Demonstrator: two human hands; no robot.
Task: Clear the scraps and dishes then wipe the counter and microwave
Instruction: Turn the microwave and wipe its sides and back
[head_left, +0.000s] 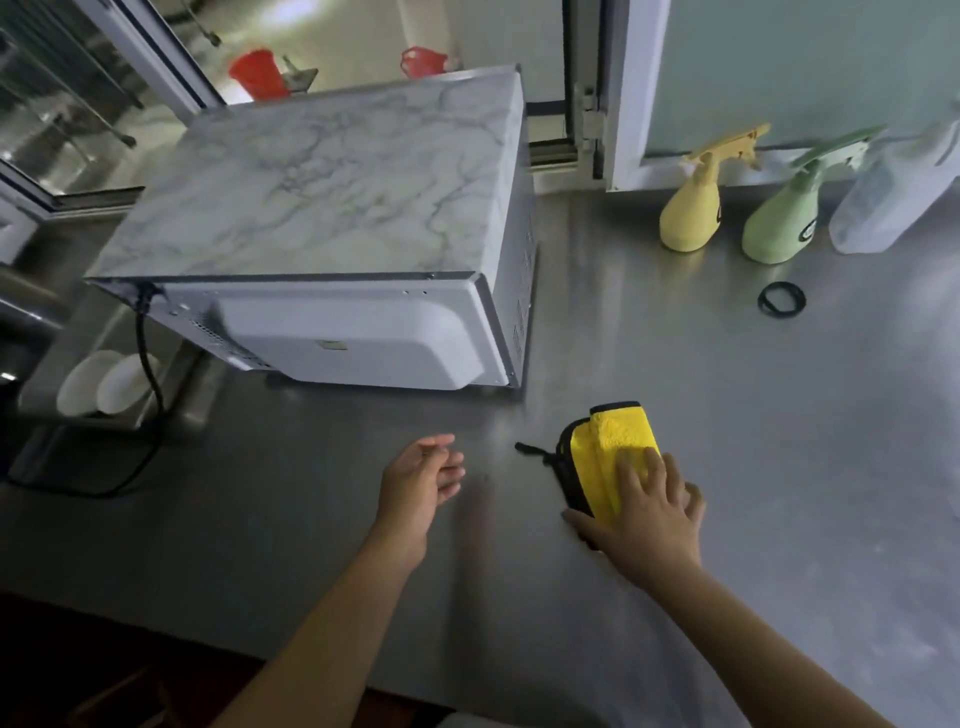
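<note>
A folded yellow cloth (613, 441) with a black edge lies on the steel counter (727, 415), just right of centre. My right hand (649, 512) presses flat on its near end, fingers spread. My left hand (423, 480) hovers open above the counter to the cloth's left, palm turned inward, holding nothing. The microwave (322, 208), covered in a marble pattern, stands behind both hands with its white back panel facing me. Two white dishes (106, 384) lie in the sink (47, 395) at the left.
A yellow spray bottle (693, 210), a green one (779, 228) and a clear one (883, 205) stand by the window at the back right. A black ring (781, 299) lies in front of them. The microwave's black cord (148, 374) trails over the sink's edge.
</note>
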